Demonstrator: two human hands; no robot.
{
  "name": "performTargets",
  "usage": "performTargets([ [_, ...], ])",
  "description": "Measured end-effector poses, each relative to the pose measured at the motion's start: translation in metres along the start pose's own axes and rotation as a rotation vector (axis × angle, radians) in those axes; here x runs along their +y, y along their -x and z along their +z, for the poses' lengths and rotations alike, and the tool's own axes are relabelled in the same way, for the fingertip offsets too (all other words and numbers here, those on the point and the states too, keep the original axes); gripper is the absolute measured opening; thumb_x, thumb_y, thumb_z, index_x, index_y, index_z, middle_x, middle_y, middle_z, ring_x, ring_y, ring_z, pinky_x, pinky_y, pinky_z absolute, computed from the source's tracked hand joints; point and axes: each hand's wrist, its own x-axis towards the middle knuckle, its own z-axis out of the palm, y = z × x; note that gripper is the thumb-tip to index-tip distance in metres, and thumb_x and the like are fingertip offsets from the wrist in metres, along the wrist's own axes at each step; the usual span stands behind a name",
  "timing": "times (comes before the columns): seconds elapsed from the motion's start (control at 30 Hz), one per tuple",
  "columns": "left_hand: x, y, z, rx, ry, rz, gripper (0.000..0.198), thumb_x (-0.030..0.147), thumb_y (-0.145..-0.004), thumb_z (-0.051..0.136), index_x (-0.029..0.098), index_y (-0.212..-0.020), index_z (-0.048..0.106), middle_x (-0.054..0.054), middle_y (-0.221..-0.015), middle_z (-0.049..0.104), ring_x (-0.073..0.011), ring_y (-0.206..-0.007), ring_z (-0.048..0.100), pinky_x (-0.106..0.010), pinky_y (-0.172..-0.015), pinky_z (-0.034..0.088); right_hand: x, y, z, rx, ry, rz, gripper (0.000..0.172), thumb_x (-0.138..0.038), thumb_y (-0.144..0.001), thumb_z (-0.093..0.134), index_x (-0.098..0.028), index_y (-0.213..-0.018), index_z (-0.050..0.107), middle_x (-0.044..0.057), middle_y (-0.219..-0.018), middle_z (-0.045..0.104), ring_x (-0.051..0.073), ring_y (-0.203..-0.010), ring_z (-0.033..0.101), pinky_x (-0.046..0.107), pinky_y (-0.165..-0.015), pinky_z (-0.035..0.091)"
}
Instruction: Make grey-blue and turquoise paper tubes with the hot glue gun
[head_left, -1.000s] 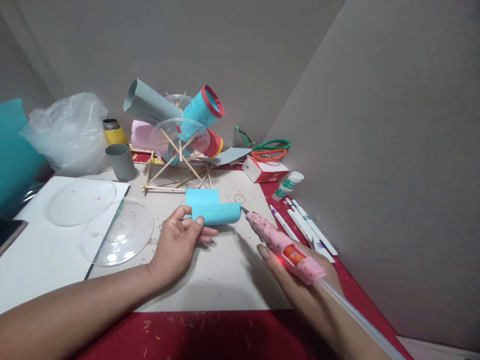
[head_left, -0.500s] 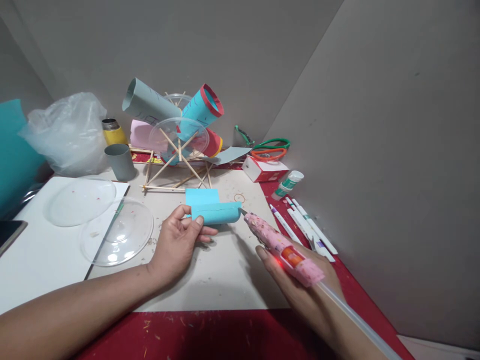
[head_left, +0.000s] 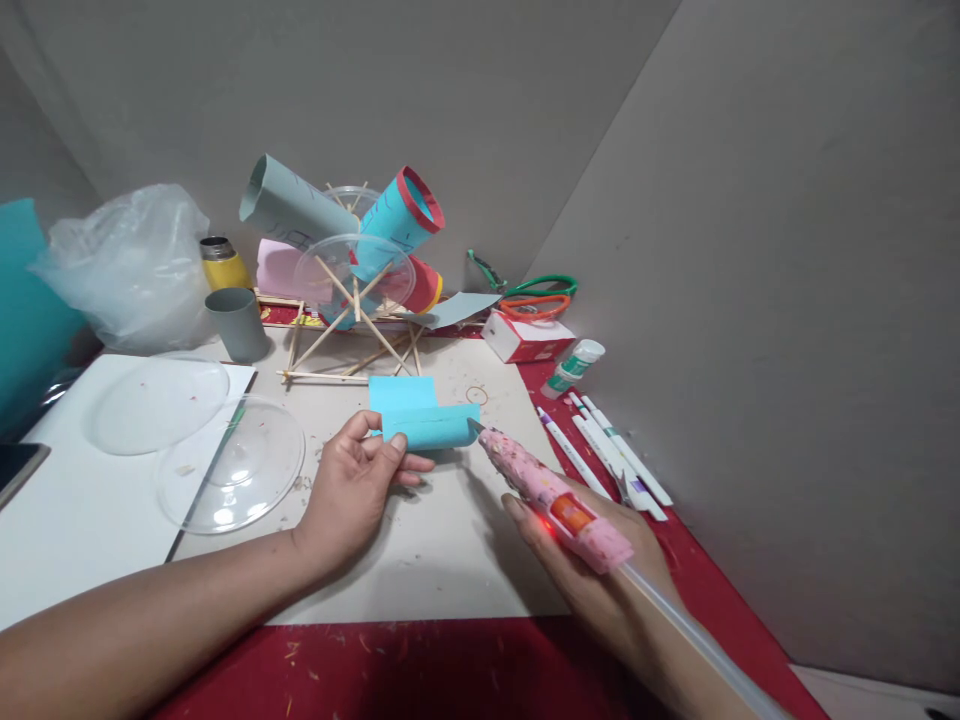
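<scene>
My left hand (head_left: 364,480) pinches the left end of a folded light-blue paper (head_left: 431,428), which has a thin line along its upper face. My right hand (head_left: 600,560) is wrapped round a pink-covered glue gun (head_left: 540,490) with a glue stick running out of its back. The gun's dark nozzle meets the paper near its right end. Behind the paper stands a wheel-like model of wooden sticks (head_left: 356,300), clear plastic discs and coloured paper tubes.
Clear plastic lids (head_left: 240,465) overlap a white sheet (head_left: 82,510) at the left. Behind are a grey cup (head_left: 238,325), yellow bottle (head_left: 225,268) and plastic bag (head_left: 127,265). At the right lie markers (head_left: 574,455), glue sticks (head_left: 574,368), a box (head_left: 529,340) and scissors (head_left: 536,305).
The glue gun in my right hand has moved slightly left, bringing its nozzle from the paper's right edge onto its face. My left hand keeps its hold on the paper.
</scene>
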Motion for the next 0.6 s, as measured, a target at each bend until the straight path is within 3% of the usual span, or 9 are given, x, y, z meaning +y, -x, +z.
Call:
performTargets([
  [0.17,-0.0002,-0.0004,0.0010,0.017,0.001,-0.021,0.034,0.041,-0.082,0.067,0.019,-0.096,0.045,-0.008,-0.074,0.077,-0.0154,-0.063,0.071,-0.026,-0.064,0.055,0.0048,0.0026,0.0047,0.002,-0.008,-0.084,0.019,-0.030,-0.091,0.054,-0.024,-0.099,0.069,0.005,-0.078,0.071,0.020,-0.067,0.070,0.027,-0.055,0.052],
  [0.27,-0.0008,-0.0001,0.0013,0.015,0.004,-0.017,0.035,0.042,-0.082,0.068,0.019,-0.095,0.045,-0.007,-0.074,0.077,-0.0152,-0.063,0.071,-0.025,-0.064,0.055,0.0057,0.0033,0.0073,-0.009,-0.026,-0.126,0.022,-0.028,-0.093,0.051,-0.022,-0.106,0.067,0.006,-0.081,0.068,0.020,-0.068,0.068,0.027,-0.057,0.051],
  [0.43,-0.0011,0.0004,0.0011,0.006,0.025,-0.012,0.033,0.040,-0.082,0.068,0.019,-0.094,0.046,-0.006,-0.072,0.076,-0.0148,-0.063,0.071,-0.024,-0.063,0.055,0.0008,0.0026,0.0080,0.005,-0.004,-0.124,0.013,-0.028,-0.093,0.051,-0.021,-0.088,0.061,0.003,-0.074,0.060,0.016,-0.063,0.061,0.026,-0.057,0.047],
  [0.6,-0.0015,0.0008,0.0011,-0.005,0.023,-0.006,0.029,0.038,-0.084,0.066,0.019,-0.095,0.047,-0.006,-0.074,0.077,-0.0147,-0.065,0.071,-0.024,-0.064,0.055,-0.0015,0.0035,0.0075,0.002,0.010,-0.114,0.018,-0.029,-0.093,0.051,-0.023,-0.075,0.053,0.000,-0.065,0.055,0.014,-0.054,0.056,0.026,-0.051,0.043],
])
